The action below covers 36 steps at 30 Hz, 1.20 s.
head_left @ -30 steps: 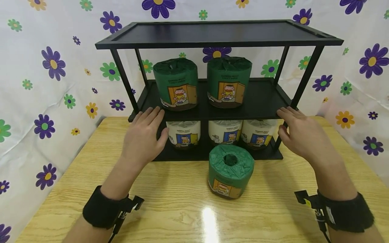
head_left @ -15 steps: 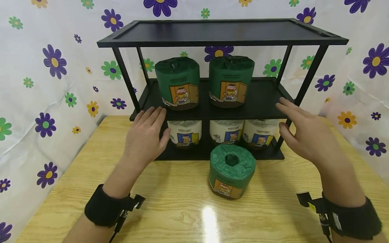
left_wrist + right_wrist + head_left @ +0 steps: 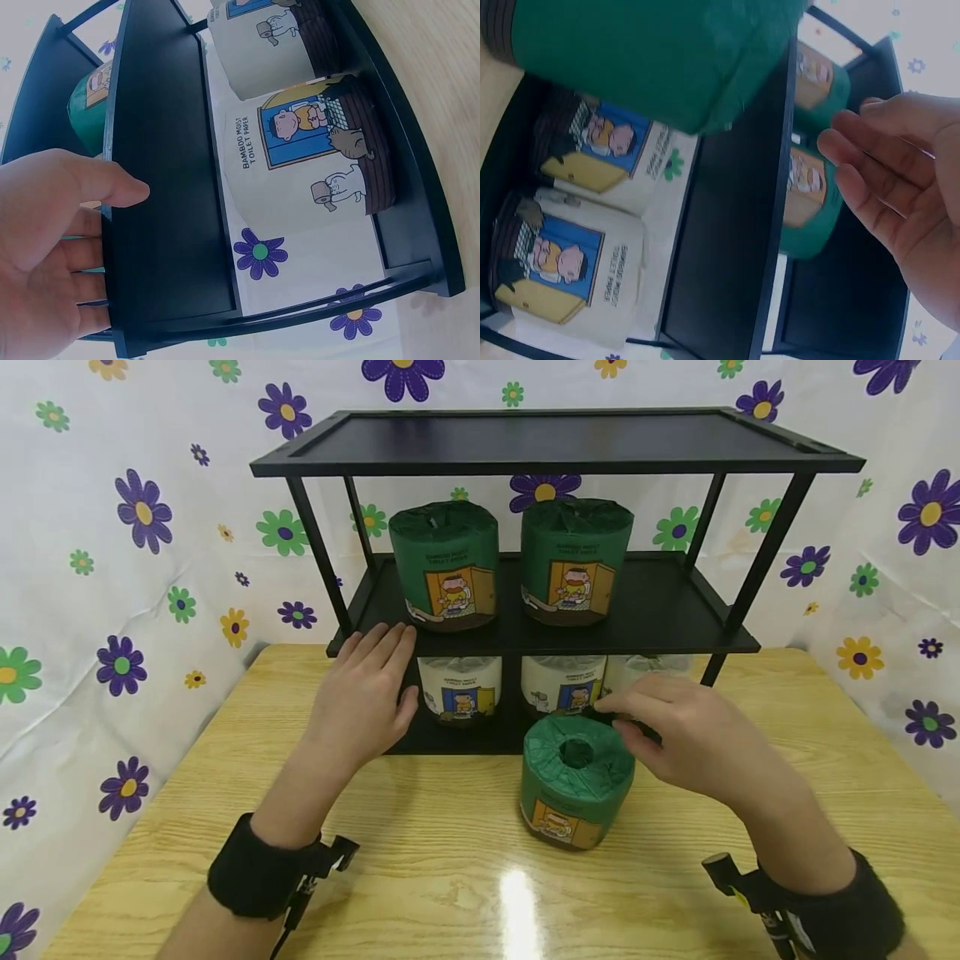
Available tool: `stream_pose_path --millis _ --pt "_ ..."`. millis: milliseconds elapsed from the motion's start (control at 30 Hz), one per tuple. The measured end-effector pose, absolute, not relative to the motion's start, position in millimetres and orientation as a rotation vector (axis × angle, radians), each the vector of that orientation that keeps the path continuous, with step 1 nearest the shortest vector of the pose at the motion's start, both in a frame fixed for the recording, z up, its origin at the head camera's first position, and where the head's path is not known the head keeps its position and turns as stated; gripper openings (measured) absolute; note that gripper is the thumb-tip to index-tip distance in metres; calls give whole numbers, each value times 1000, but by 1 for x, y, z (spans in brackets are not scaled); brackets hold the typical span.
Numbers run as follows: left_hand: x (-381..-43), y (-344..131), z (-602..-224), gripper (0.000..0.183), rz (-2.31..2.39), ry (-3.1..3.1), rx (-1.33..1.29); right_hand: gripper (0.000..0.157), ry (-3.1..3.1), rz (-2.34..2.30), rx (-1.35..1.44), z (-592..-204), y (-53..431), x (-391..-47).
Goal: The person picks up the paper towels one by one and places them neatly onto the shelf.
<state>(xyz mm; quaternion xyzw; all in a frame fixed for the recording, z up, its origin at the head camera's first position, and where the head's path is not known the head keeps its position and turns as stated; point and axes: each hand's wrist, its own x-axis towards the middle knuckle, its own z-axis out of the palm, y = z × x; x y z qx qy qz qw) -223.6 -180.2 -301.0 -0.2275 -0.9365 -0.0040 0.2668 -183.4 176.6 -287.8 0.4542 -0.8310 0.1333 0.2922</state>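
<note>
My left hand (image 3: 366,697) rests with straight fingers on the front edge of the black rack's middle shelf (image 3: 675,625). In the left wrist view its thumb lies below that edge. My right hand (image 3: 693,739) holds nothing; its fingers are loosely bent beside the top of a green-wrapped toilet paper roll (image 3: 576,810). This roll stands on the table before the rack, and fills the upper part of the right wrist view. Two more green toilet paper rolls (image 3: 444,543) stand on the middle shelf.
White-wrapped toilet paper rolls (image 3: 459,689) stand on the bottom shelf; my right hand partly hides the rightmost one. The rack's top shelf (image 3: 555,439) overhangs the green rolls. Behind the wooden table (image 3: 420,893) hangs a flower-patterned cloth (image 3: 67,602).
My right hand has left the right end of the middle shelf and moved left and down to the green roll on the table. The left hand has stayed on the shelf edge.
</note>
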Motion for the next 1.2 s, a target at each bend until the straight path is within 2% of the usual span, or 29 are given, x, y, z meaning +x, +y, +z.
stream_pose_path --millis 100,567,1200 --pt "-224 -180 -301 59 -11 -2531 -611 23 -2293 383 1252 -291 174 -182" --pt "-225 -178 -301 59 10 -2537 -598 33 -2623 495 1364 -300 165 -187" --pt "-224 -178 -302 60 19 -2548 -588 27 -2675 565 1368 -311 162 -197"
